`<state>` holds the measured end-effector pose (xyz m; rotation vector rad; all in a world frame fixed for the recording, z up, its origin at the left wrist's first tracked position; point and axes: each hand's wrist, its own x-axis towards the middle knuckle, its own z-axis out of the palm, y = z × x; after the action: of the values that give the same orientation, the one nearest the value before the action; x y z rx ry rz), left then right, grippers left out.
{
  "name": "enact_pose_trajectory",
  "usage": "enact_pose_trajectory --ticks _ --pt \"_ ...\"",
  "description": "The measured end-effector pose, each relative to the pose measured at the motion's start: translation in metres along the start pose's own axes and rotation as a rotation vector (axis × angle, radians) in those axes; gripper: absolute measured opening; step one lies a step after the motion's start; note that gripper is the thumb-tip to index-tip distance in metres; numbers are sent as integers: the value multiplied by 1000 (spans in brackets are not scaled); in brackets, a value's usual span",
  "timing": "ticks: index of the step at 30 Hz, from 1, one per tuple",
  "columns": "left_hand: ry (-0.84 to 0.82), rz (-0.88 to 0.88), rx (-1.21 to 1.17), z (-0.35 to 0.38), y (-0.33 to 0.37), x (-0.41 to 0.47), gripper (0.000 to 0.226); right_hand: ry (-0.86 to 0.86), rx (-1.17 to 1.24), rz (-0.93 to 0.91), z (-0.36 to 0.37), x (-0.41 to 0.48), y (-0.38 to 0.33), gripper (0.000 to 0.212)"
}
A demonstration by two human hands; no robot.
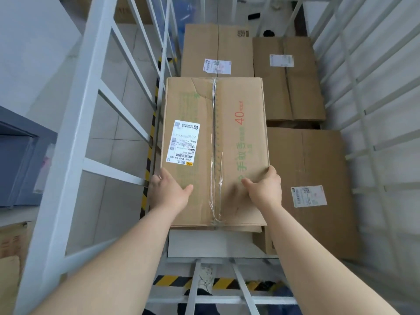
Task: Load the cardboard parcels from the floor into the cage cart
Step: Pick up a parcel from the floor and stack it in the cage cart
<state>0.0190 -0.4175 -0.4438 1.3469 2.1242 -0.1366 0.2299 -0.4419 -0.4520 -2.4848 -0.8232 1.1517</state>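
Cardboard box [213, 151], taped down its middle and labelled, sits inside the white cage cart [363, 92] by its left wall. The left hand [169, 192] and right hand [264, 189] clasp its near corners, thumbs on top. Three more boxes [288, 78] lie lower around it.

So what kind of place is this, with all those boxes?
Probably a parcel depot or warehouse. Taped cardboard parcels with shipping labels, like the one under both hands, sit inside a white metal cage cart, and black-and-yellow hazard tape marks the tiled floor beside it.
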Motion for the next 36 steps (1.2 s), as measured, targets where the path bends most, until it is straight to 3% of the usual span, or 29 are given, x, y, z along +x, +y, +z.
enact_pose_trajectory --ticks 7,18,26,36 --pt "92 205 -23 -69 25 -32 50 -40 -27 -252 -34 -52 -70 67" --pt "432 329 -260 -239 -8 -122 43 14 -101 -738 -70 -199 -197 54" --pt "661 242 -401 -346 -138 -182 49 -49 -151 -1065 -29 -357 -272 50" --pt "901 -95 -548 -412 -392 -272 41 -325 -194 -1326 126 -589 -303 50"
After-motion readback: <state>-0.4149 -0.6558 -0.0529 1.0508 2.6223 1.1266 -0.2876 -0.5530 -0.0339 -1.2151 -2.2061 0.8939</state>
